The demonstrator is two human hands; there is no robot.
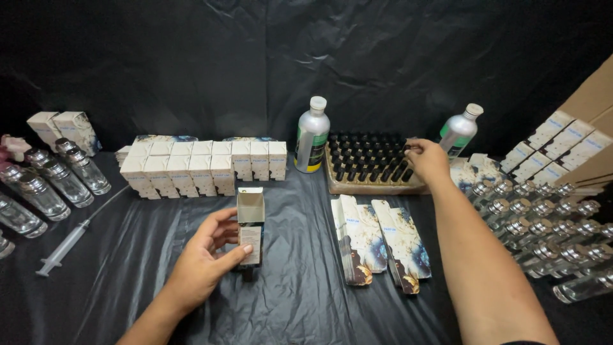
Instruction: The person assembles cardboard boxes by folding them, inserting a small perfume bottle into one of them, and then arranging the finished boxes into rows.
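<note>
My left hand [207, 255] holds a small printed carton [250, 227] upright on the black sheet, its top flap open. My right hand [426, 158] reaches to the back right corner of a tray [373, 185] packed with several small black-capped vials [367, 156]; its fingers pinch at one vial there. Whether that vial is lifted I cannot tell. Two fanned stacks of flat printed cartons [380, 239] lie between my arms.
Rows of finished small boxes [204, 163] stand at the back left. Two silver bottles [311, 134] [460, 130] flank the tray. Glass bottles lie at the left [45, 185] and right [549, 223]. A syringe [64, 249] lies at the left. More boxes sit in a cardboard case [562, 144].
</note>
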